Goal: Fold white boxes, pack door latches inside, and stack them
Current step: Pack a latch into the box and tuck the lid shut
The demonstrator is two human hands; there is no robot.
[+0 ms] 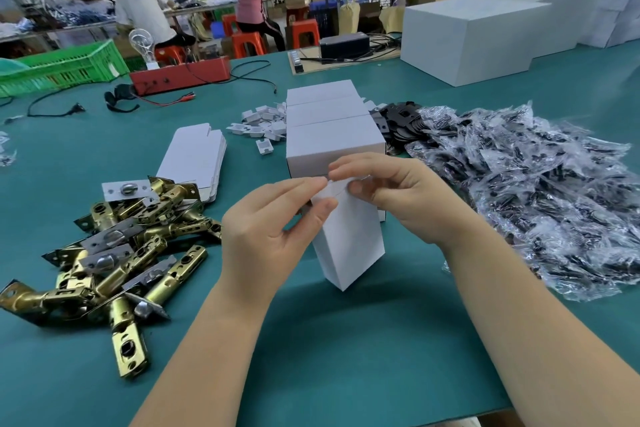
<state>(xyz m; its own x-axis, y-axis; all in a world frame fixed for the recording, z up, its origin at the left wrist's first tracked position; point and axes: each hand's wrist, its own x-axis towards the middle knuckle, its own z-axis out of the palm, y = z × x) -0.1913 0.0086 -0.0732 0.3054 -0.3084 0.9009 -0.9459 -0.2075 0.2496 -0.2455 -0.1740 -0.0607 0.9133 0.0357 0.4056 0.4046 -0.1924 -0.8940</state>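
A small white box (349, 243) stands upright on the green table (346, 340) in front of me. My left hand (273, 222) pinches its top flap from the left, and my right hand (391, 194) pinches the same flap from the right. Just behind the hands stands a row of closed white boxes (329, 128). A pile of brass door latches (117, 253) lies to the left. Flat unfolded white boxes (194, 159) are stacked behind the latches.
A heap of clear bags with black parts (530, 191) fills the right side. Small white inserts (263, 125) and black plates (401, 118) lie behind. Large white cartons (478, 35), a red device (180, 74) and a green crate (65, 66) stand farther back. People work at far tables.
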